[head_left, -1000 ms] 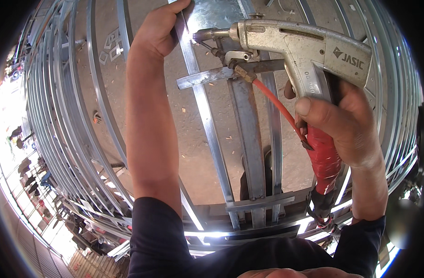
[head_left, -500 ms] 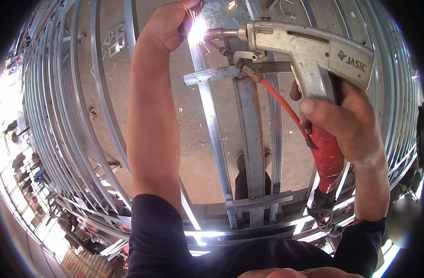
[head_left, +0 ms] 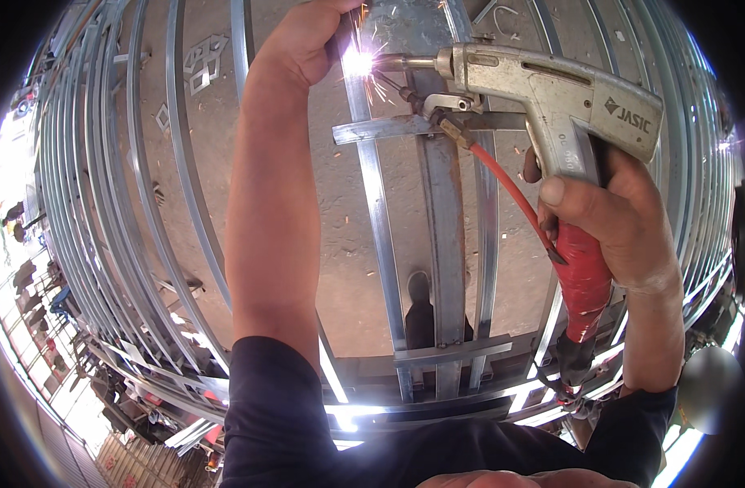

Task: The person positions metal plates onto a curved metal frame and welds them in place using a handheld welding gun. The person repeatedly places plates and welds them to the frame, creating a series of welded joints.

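Note:
My right hand [head_left: 604, 203] is wrapped round the grip of a silver-grey welding gun [head_left: 551, 77], with a thumb on its red-wrapped lower end. The gun's nozzle points left, and a thin feed tip with a red hose [head_left: 502, 179] runs below it. At the nozzle's tip a white arc with sparks [head_left: 358, 63] glares on a long galvanized metal bar [head_left: 376, 203]. My left hand [head_left: 307, 41] is closed just left of the arc, at the upper edge; glare and the frame's edge hide what its fingers hold. Under the nozzle a short flat crosspiece [head_left: 380, 128] lies across the bars.
A wider grey steel beam [head_left: 443, 244] runs beside the bar, with another crosspiece [head_left: 454, 353] near me. Rows of parallel metal bars [head_left: 148, 187] stretch along both sides. Flat metal cutouts [head_left: 203, 63] lie on the concrete floor [head_left: 340, 268]. My shoe [head_left: 419, 285] shows between bars.
The welding gun, the arc and my left hand have shifted slightly to the right in the picture; the bars shifted similarly at the top. The arc's glare is smaller, with sparks spreading more around it.

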